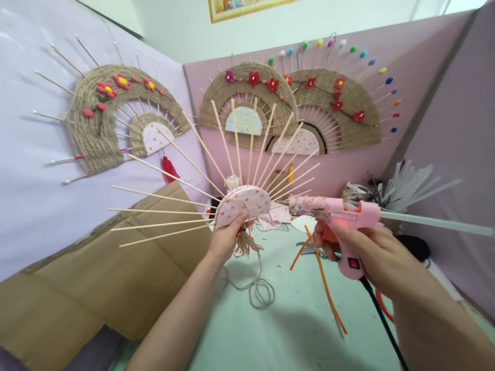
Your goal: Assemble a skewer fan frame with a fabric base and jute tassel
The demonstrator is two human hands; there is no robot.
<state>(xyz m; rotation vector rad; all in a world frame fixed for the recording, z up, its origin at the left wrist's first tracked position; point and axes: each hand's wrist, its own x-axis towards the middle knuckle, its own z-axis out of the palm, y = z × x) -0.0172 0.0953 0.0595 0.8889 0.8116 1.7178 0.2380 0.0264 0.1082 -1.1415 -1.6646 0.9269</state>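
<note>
My left hand (228,238) grips the lower edge of a white half-round piece with pink dots (243,202), from which thin wooden sticks fan out to the left, up and right. Brown twine (247,243) hangs below that hand, and its loose end coils over the table. Closed around the handle of a pink glue gun (353,219) is my right hand (359,247). A long clear glue stick (433,222) juts from the gun's back. The nozzle points left, close to the right edge of the half-round piece.
Twine-woven fans with red flowers (110,93) hang on the walls. Brown cardboard (100,278) lies at the left. Orange pipe cleaners (328,288) and scissors (309,249) are on the green table (270,335). A black cord (382,314) trails from the gun.
</note>
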